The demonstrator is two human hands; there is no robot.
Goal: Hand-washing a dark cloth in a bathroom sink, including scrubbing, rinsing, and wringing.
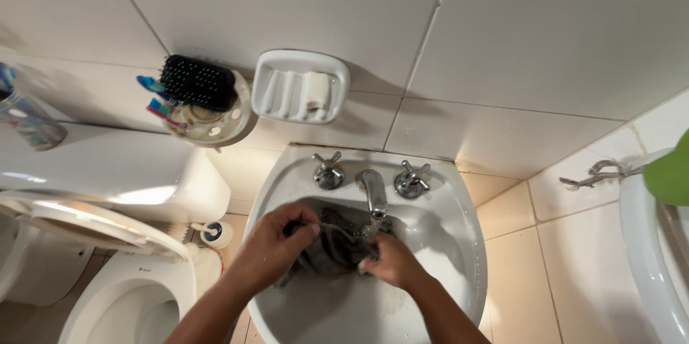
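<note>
A dark grey wet cloth (331, 245) lies in the white sink (451, 243) under the chrome tap (373, 193). My left hand (276, 242) grips the cloth's left side. My right hand (391, 261) clutches its right edge just below the spout, where water runs. Two cross-shaped chrome handles (328, 170) (413, 179) flank the tap.
A white wall soap dish (300, 87) holds a small soap bar. A round holder (208, 118) carries toothbrushes and a black hairbrush. A toilet (108, 243) with raised lid stands at left. A white rim (646, 243) and green object (671, 172) sit at right.
</note>
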